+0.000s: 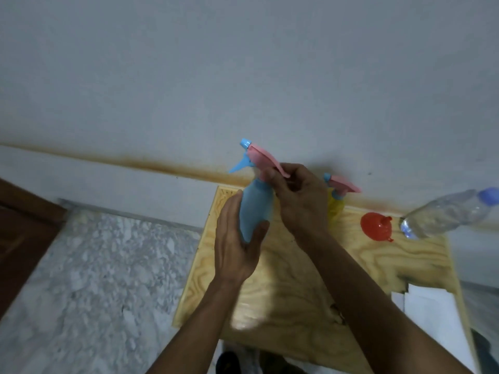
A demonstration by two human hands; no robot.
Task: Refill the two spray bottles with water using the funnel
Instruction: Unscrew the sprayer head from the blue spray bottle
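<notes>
The left hand (237, 238) wrapped the body of the blue spray bottle (255, 209), steadying it above the wooden table (283, 279). The right hand (299, 195) pinched its pink spray head (263, 160), probably to unscrew it. Just beyond the right hand stood the yellow spray bottle (336, 203), its head on. Further right lay the red funnel (376, 226) and the water bottle (448, 211), close to the table's far edge. Bare wood lay open beneath both forearms.

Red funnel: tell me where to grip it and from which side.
Pinch the funnel's wide rim from above; it lies on the wooden table with a small tab on the rim. The right hand is nearer, though busy on the blue spray bottle.
</notes>
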